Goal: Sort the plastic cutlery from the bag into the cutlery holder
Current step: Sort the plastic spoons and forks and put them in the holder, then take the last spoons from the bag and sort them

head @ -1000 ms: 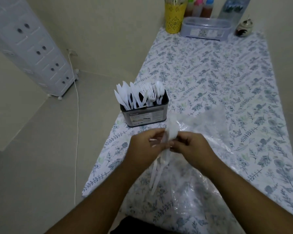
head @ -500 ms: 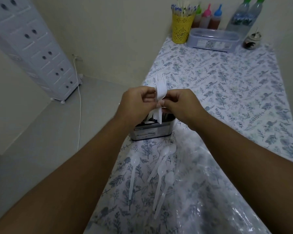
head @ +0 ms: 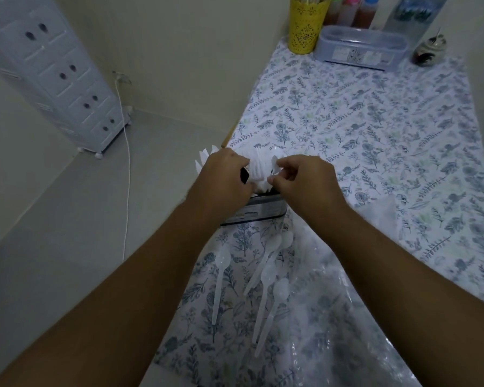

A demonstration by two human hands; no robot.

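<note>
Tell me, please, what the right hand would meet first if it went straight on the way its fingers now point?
Probably the white plastic cutlery standing in the cutlery holder; the right hand points left at it, though depth is unclear.

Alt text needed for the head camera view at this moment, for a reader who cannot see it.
Both hands, left hand and right hand, handle white plastic cutlery above the cutlery holder on a floral tablecloth. Four clear plastic spoons lie nearer the camera, beside a crumpled clear bag.

White tablecloth (head: 375,152) printed with blue-grey leaves and flowers; translucent white spoons (head: 266,286); dark, silver-banded cutlery holder (head: 259,209); yellow perforated cup (head: 306,26); pale blue-grey box (head: 361,48); white drawer unit (head: 56,68); clear bag (head: 327,331).
</note>
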